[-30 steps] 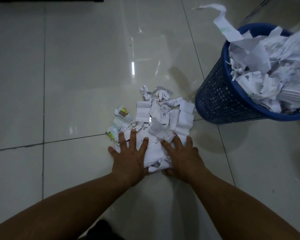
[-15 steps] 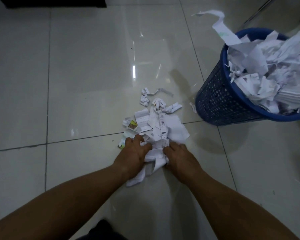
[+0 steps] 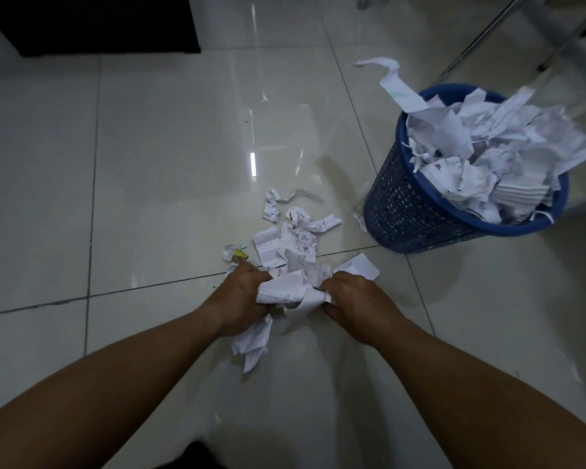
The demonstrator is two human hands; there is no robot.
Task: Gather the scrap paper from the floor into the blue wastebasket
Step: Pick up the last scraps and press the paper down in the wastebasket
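Observation:
A bunch of white scrap paper [image 3: 290, 291] is squeezed between my left hand [image 3: 241, 299] and my right hand [image 3: 356, 299], with both hands closed on it just above the floor. A torn strip hangs down below my left hand. More loose scraps [image 3: 295, 231] lie scattered on the tiles beyond my hands, one with a yellow patch at the left. The blue wastebasket [image 3: 416, 214] stands to the upper right, heaped over its rim with white paper [image 3: 481, 154].
The glossy white tile floor [image 3: 149, 164] spreads all around. A dark piece of furniture [image 3: 92, 22] stands at the top left. Metal legs [image 3: 481, 35] slant at the top right behind the basket. A small scrap [image 3: 360, 221] lies by the basket's base.
My hands went from flat on the paper pile to closed around a bunch of it and lifted it slightly. Several scraps stayed behind on the floor. The view has tilted upward.

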